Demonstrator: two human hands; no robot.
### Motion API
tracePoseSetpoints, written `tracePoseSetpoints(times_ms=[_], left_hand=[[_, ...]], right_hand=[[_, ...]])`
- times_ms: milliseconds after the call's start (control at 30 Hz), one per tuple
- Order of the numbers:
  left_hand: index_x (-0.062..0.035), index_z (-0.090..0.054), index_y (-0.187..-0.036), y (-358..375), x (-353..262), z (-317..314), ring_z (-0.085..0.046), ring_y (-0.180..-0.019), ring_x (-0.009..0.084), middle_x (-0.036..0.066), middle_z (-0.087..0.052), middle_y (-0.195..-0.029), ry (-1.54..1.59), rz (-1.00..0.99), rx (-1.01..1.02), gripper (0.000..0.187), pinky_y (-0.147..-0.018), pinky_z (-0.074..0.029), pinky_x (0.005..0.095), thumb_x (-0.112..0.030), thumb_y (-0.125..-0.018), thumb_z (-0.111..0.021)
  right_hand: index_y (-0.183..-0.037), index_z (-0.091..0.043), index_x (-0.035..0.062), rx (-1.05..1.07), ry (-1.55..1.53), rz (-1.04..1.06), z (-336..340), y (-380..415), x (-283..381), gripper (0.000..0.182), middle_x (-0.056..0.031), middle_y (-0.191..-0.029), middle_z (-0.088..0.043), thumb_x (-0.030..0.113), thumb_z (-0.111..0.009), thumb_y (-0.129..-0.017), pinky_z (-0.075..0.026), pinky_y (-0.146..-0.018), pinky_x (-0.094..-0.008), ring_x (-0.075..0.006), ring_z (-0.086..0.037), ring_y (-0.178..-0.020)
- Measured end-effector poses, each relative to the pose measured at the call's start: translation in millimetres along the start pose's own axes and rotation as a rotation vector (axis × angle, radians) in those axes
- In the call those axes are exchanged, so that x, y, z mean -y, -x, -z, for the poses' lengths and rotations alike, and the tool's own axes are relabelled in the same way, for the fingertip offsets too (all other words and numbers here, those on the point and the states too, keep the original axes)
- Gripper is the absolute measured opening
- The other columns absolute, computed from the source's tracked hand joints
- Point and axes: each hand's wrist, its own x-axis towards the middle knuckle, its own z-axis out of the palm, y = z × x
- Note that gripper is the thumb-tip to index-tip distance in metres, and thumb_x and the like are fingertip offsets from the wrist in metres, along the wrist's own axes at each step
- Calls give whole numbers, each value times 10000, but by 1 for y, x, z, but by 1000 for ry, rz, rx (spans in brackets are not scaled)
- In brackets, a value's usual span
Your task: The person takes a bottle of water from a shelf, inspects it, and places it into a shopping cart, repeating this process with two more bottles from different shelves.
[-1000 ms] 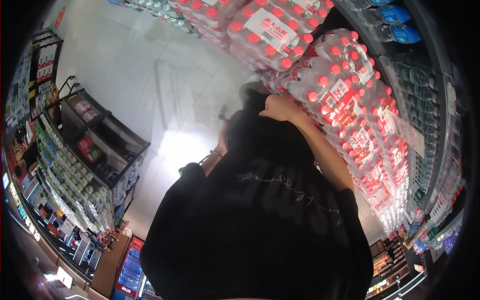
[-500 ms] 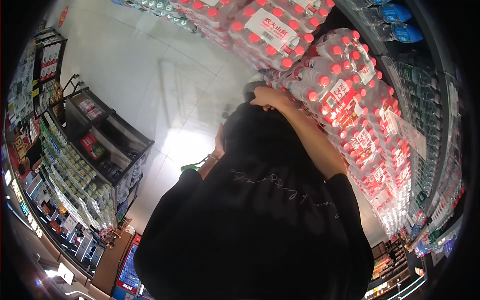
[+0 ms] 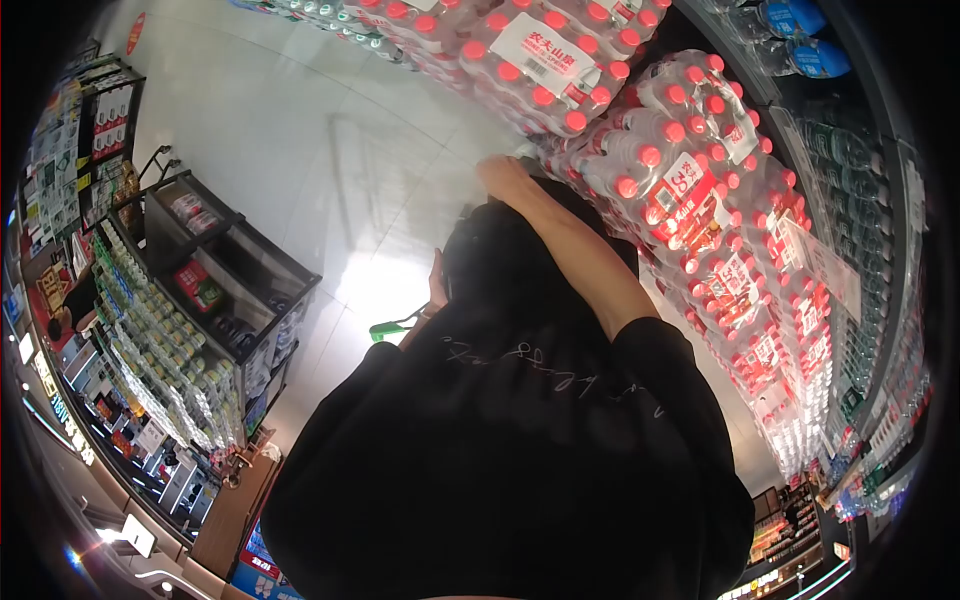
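Observation:
My right hand (image 3: 503, 178) is held out past the front of my black top, above the floor and close to the stacked packs of red-capped water bottles (image 3: 690, 205). Its fingers curl downward; whatever they may hold is hidden. My left hand (image 3: 437, 280) is lower, against the left side of the dark clothing (image 3: 490, 250), which covers most of its fingers. A green object on a thin dark cord (image 3: 390, 329) shows beside my left wrist. I cannot make out its kind.
A dark shelf unit (image 3: 240, 270) with packaged goods stands on the left, beside stacked yellow-green-topped packs (image 3: 160, 340). More wrapped water bottles (image 3: 545, 60) stand ahead. Shelves of bottles (image 3: 845, 150) line the right. Pale tiled floor (image 3: 390, 130) lies between.
My right hand has shifted left and slightly up, away from the bottle packs. My left hand has stayed about where it was. The green object shows a little more.

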Motion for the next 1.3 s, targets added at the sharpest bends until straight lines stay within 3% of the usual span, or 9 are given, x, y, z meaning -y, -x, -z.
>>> tracePoseSetpoints(times_ms=[133,267,600,667,767,900,1067,1133,1300], left_hand=[[-81,-454,-1425,3,-1,-1,-568,-1214,277,124,-577,-1336,-18,-8,-6,605,-1044,-463,431,-525,-1013,-445],[-80,-444,-1432,-1,-4,-5,-565,-1218,282,127,-572,-1342,-45,-14,-1,609,-1046,-462,436,-522,-1013,-447],[-76,-419,-1449,-35,-20,-14,-559,-1227,297,135,-558,-1357,-195,35,-15,620,-1049,-459,449,-515,-1013,-452],[-75,-414,-1452,-51,-26,-19,-558,-1229,299,136,-555,-1359,-265,57,-16,622,-1049,-458,451,-513,-1013,-453],[-74,-407,-1458,-80,-33,-35,-556,-1232,304,139,-551,-1364,-388,101,-16,626,-1050,-458,455,-511,-1013,-454],[-72,-397,-1464,-104,-39,-58,-553,-1235,309,142,-546,-1369,-560,146,-49,631,-1052,-456,460,-509,-1013,-456],[-70,-385,-1473,-123,-51,-62,-550,-1240,317,146,-539,-1377,-746,169,-92,637,-1053,-455,466,-505,-1013,-458],[-69,-380,-1476,-126,-53,-65,-549,-1242,319,147,-536,-1379,-815,177,-113,640,-1054,-454,469,-504,-1014,-459],[-67,-367,-1485,-136,-63,-67,-546,-1247,327,151,-530,-1387,-1027,194,-166,647,-1055,-453,475,-500,-1014,-462]], right_hand=[[-959,-730,-11,148,-6,30,6,0,-8,261,-260,-1052,-689,146,-577,-817,-544,-848,-481,-398,-664,-1035],[-1168,-699,26,669,-40,15,10,1,3,470,-213,-1258,-642,318,-557,-828,-498,-950,-457,-346,-640,-1141],[-1148,-743,198,363,-15,-138,20,33,-14,419,-77,-1287,-659,413,-637,-805,-482,-975,-448,-292,-608,-1208],[-1361,-588,112,432,24,-324,13,20,-15,669,-164,-1432,-533,482,-619,-805,-311,-1129,-495,-343,-460,-1358],[-1237,-699,179,519,-64,-302,16,15,-30,535,-77,-1341,-629,445,-643,-776,-449,-1013,-511,-288,-581,-1245],[-1157,-732,176,1080,-414,-180,-84,-79,-94,421,-64,-1202,-697,375,-682,-789,-513,-909,-484,-271,-668,-1044],[-1218,-701,185,612,-160,-348,19,-1,-47,450,-75,-1214,-685,358,-672,-803,-491,-907,-528,-272,-649,-1102],[-1208,-709,188,474,-54,-361,-16,-33,-58,474,-111,-1191,-691,310,-721,-750,-461,-971,-552,-309,-650,-1106],[-1283,-651,102,548,-46,-236,22,-8,-50,474,-146,-1299,-633,340,-580,-879,-434,-977,-572,-364,-584,-1214]])
